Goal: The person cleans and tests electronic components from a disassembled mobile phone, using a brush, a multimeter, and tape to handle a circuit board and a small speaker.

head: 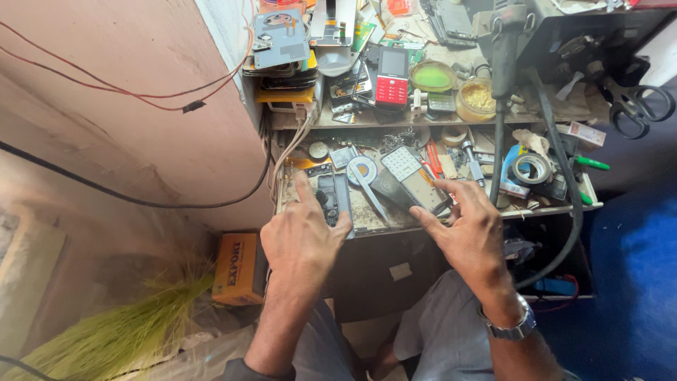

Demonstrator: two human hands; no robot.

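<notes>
Phone parts lie on a crowded little workbench, close to the person so both hands can reach. On the left, the left hand rests with loose fingers on a dark phone piece, holding nothing. To the right, the right hand spreads wide, fingertips touching an open keypad phone to keep it flat
</notes>
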